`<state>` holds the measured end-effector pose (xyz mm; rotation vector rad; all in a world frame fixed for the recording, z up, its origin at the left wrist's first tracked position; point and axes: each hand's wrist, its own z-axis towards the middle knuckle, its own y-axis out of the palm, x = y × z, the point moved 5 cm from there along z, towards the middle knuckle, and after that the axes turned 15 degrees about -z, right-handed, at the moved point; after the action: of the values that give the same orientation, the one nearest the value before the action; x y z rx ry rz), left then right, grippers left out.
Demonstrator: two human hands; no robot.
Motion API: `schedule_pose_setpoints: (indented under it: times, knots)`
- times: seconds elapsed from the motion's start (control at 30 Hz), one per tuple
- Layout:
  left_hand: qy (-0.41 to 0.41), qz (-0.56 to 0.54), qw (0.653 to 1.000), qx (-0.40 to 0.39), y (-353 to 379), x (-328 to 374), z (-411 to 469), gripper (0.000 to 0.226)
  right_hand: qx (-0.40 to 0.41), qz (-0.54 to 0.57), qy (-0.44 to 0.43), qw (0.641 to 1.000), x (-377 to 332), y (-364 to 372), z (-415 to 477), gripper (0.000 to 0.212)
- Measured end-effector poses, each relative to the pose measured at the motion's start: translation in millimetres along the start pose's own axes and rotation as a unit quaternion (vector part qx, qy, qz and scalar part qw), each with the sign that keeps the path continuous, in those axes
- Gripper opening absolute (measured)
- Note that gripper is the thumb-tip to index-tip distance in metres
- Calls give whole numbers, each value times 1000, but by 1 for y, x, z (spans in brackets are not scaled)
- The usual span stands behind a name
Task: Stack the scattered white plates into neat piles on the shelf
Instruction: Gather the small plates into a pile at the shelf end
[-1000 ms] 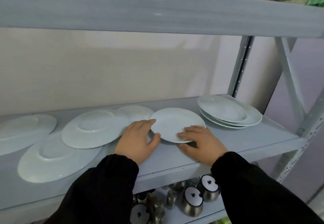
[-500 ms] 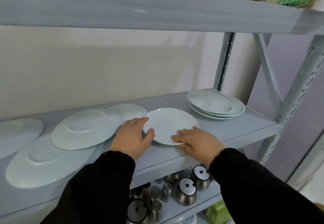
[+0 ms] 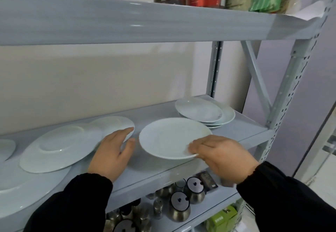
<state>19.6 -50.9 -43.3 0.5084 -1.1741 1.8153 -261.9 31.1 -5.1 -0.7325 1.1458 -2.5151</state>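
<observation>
In the head view, your right hand (image 3: 221,153) is gripping the round white ceramic plate (image 3: 171,137) at the centre of the frame. Its fingers (image 3: 198,145) are curling over the plate's near rim at lower right and clamping on it. A shadow is showing under the near edge of that plate, so it is looking slightly raised off the grey metal shelf (image 3: 241,128), though you cannot tell for certain.

Your left hand (image 3: 112,151) is lying flat on the shelf just left of the plate and apart from it. Its fingers are lying straight and together with the thumb spread out, holding nothing. The fingertips are reaching the near edge of a smaller white plate (image 3: 114,124) at centre left.

A loose pile of white plates (image 3: 203,112) is sitting right of centre, just behind the held plate, with its rims not lining up. Left of centre, a wide white plate turned upside down (image 3: 60,146) is leaning over the edge of another large white plate (image 3: 18,186) at lower left. The rim of one more white plate (image 3: 5,148) is peeking in at the left edge.

At the bottom of the frame, rounded steel pots with black-knobbed lids (image 3: 179,206) are standing on the lower shelf, with a green box (image 3: 221,219) to their right. Black sleeves are covering both of your forearms.
</observation>
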Motion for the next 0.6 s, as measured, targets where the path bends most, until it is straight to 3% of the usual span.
schedule_pose_setpoints:
  times: [0.13, 0.3, 0.47, 0.6]
  knots:
    - [23, 35, 999, -26, 32, 16, 12, 65, 47, -2, 85, 995, 66, -13, -11, 31]
    - [55, 80, 993, -60, 97, 42, 42, 67, 40, -47, 161, 985, 137, 1, -12, 31]
    - [49, 91, 992, -79, 137, 51, 67, 72, -17, -85, 167, 982, 177, 48, -9, 16]
    - [38, 80, 993, -75, 145, 47, 79, 71, -51, -110, 129, 984, 186, 91, -9, 32]
